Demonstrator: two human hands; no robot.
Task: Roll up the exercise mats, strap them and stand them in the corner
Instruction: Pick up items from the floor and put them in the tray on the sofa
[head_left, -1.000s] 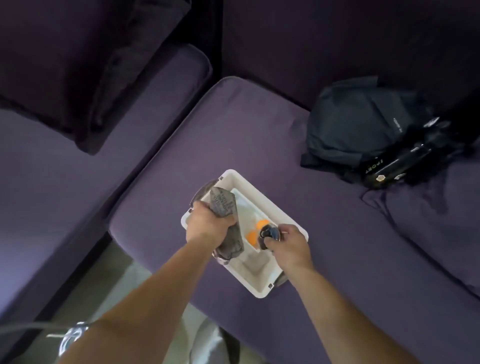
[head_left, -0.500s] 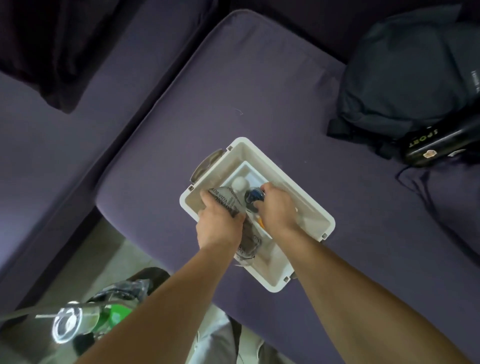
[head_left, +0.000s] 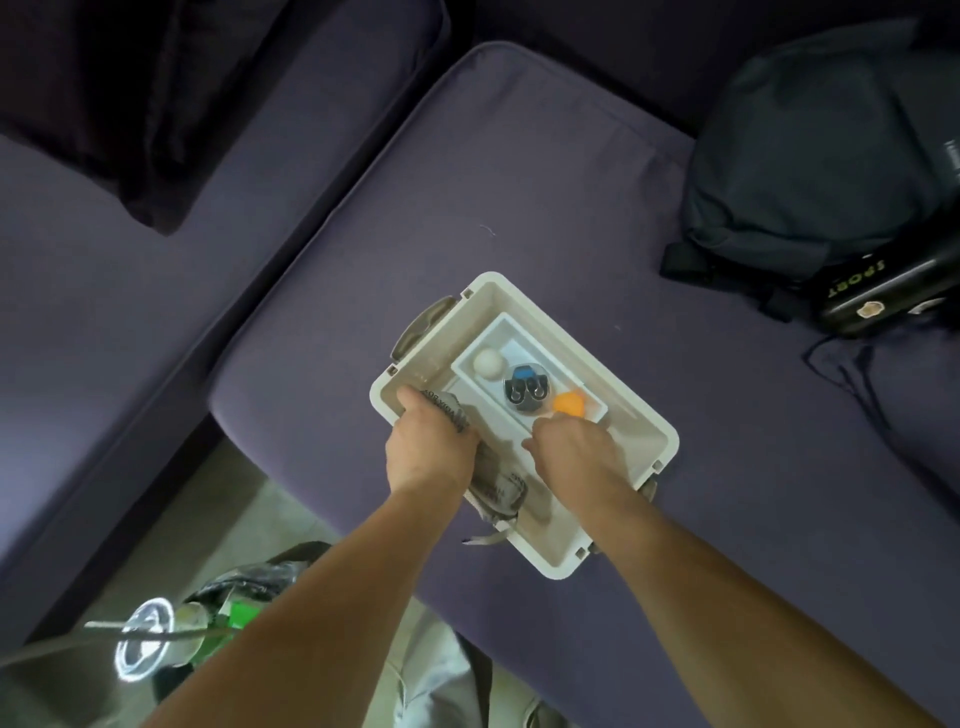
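No exercise mat is in view. A white plastic box (head_left: 556, 569) sits on the purple sofa seat (head_left: 519, 182). My left hand (head_left: 431, 447) grips a bundled grey strap with printed lettering (head_left: 498, 483) at the box's near-left side. My right hand (head_left: 576, 452) hovers inside the box with loosely curled fingers, and nothing shows in it. The inner tray (head_left: 498, 332) holds a white ball (head_left: 488, 362), a round dark piece with a blue top (head_left: 525, 391) and an orange ball (head_left: 568, 402).
A dark backpack (head_left: 795, 156) and a black bottle marked SPORT (head_left: 878, 291) lie on the sofa to the right. A dark cushion (head_left: 130, 104) sits at the far left. On the floor below are a clear-lidded cup (head_left: 145, 644) and a bag.
My right hand let go of the round dark piece, which now lies in the inner tray. My left hand lowered the strap bundle into the box. The camera moved closer.
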